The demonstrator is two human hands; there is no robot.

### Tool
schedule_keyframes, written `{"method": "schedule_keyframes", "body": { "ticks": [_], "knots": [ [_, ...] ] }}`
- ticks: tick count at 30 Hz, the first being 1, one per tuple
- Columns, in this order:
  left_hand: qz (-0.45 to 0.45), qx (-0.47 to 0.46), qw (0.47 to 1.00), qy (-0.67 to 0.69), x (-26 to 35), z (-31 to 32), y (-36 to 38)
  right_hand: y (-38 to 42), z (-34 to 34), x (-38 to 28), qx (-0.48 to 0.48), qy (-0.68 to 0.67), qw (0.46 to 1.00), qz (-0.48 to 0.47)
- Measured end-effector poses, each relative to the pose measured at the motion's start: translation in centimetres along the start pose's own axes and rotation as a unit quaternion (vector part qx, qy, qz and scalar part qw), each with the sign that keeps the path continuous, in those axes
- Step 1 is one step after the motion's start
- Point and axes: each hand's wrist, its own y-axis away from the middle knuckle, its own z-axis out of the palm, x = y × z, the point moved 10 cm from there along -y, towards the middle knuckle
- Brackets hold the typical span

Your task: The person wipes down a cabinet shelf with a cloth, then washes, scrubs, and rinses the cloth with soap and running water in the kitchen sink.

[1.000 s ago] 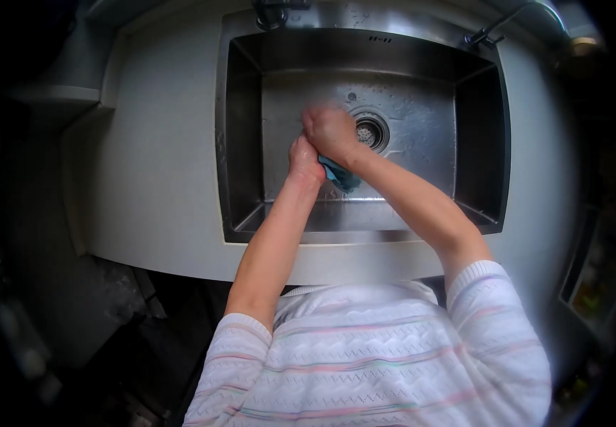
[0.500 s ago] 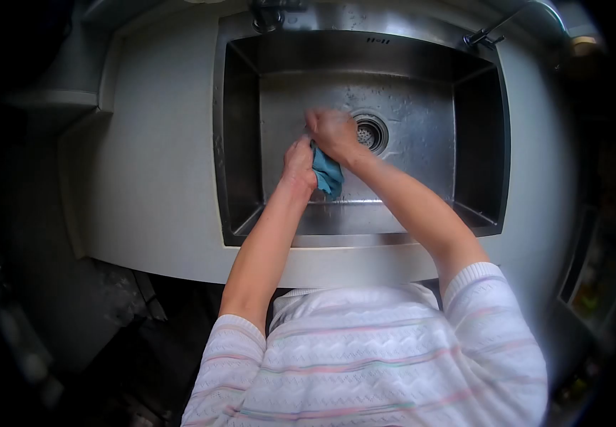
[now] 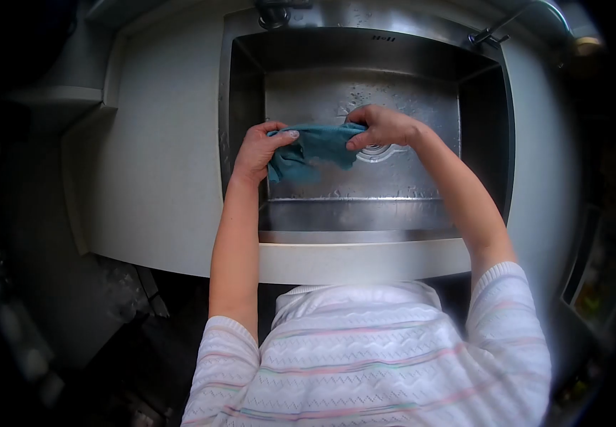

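A teal cloth [image 3: 325, 144] is stretched between my two hands over the steel sink [image 3: 365, 217]. My left hand [image 3: 258, 151] pinches its left end, thumb on top, near the sink's left wall. At the right end, my right hand [image 3: 386, 128] grips the cloth between thumb and fingers, above the drain [image 3: 377, 152]. The cloth hangs in folds below its upper edge, lower at the left. Water drops dot the sink bottom.
A dark faucet base [image 3: 274, 16] stands behind the sink at the left. Behind the right corner is a slim curved tap [image 3: 489, 34]. The pale counter [image 3: 158, 156] surrounds the sink, with a raised ledge at the far left.
My hands were close together around the bunched cloth. They have moved apart, left hand to the left and right hand to the right, and the cloth is now spread between them.
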Motion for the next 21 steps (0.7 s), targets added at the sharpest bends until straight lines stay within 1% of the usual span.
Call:
{"method": "schedule_keyframes", "body": {
  "ticks": [1, 3, 4, 7, 8, 10, 11, 12, 14, 15, 16, 18, 19, 21],
  "knots": [
    [0.014, 0.006, 0.999, 0.038, 0.1, 0.3, 0.1, 0.2, 0.4, 1.3, -0.020, -0.076, 0.994, 0.072],
    [0.031, 0.003, 0.990, 0.139, 0.2, 1.3, 0.1, -0.9, 0.1, 1.4, 0.017, -0.200, 0.980, -0.003],
    [0.039, 0.001, 0.981, 0.189, 0.2, 1.8, 0.1, -1.3, -0.1, 1.5, 0.036, -0.261, 0.964, -0.041],
    [0.068, 0.033, 0.962, 0.264, -2.3, 0.6, -2.1, -2.4, -0.2, 2.9, 0.142, -0.412, 0.899, 0.037],
    [0.056, 0.058, 0.954, 0.290, -3.7, 0.3, -3.1, -3.1, -0.4, 2.7, 0.173, -0.335, 0.926, 0.022],
    [0.029, 0.106, 0.934, 0.340, -5.9, 0.0, -4.6, -4.7, -0.8, 1.7, 0.232, -0.173, 0.957, -0.005],
    [-0.037, 0.122, 0.887, 0.444, -6.2, 1.2, -4.0, -4.2, -0.2, -1.2, 0.258, -0.040, 0.965, -0.007],
    [-0.023, 0.085, 0.890, 0.448, -6.4, 1.4, -4.4, -3.3, 1.2, -4.3, 0.278, 0.094, 0.956, -0.007],
    [0.006, 0.009, 0.890, 0.456, -8.0, 1.8, -5.2, -1.3, 6.0, -9.7, 0.343, 0.207, 0.902, -0.163],
    [0.017, -0.015, 0.895, 0.445, -7.0, 4.0, -3.9, -0.4, 7.6, -11.0, 0.372, 0.261, 0.858, -0.238],
    [0.049, 0.085, 0.893, 0.440, -6.7, 4.1, -1.9, -2.6, 6.4, -7.6, 0.357, 0.247, 0.885, -0.168],
    [-0.059, 0.137, 0.894, 0.422, -10.5, 4.6, -5.3, -7.3, 2.3, 0.0, 0.317, 0.218, 0.923, -0.028],
    [-0.061, 0.115, 0.899, 0.418, -10.2, 4.8, -5.4, -7.3, 1.5, 0.5, 0.319, 0.183, 0.930, 0.020],
    [-0.060, 0.071, 0.905, 0.415, -9.5, 5.2, -5.7, -6.0, 1.4, -0.8, 0.354, 0.135, 0.925, -0.006]
  ]
}}
